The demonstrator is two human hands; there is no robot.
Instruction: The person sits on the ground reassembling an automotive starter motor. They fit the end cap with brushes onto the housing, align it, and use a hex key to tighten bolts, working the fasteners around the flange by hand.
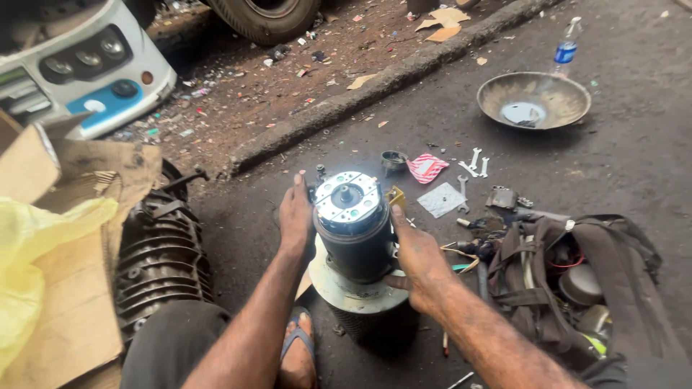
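A black cylindrical motor (355,241) stands upright on the asphalt, with a shiny metal end plate (349,196) on top and a wide grey flange (346,289) near its base. My left hand (295,220) lies flat against the motor's left side, fingers pointing up. My right hand (417,259) clasps the right side of the black body. Both hands are dirty with grease. My sandalled foot (297,353) rests just in front of the motor.
An open tool bag (577,281) lies right. Spanners (472,164), a grey cloth (441,199) and a striped packet (427,167) lie beyond the motor. A metal bowl (533,99) and bottle (567,47) sit further back. A finned engine block (160,252) and cardboard (65,288) are left.
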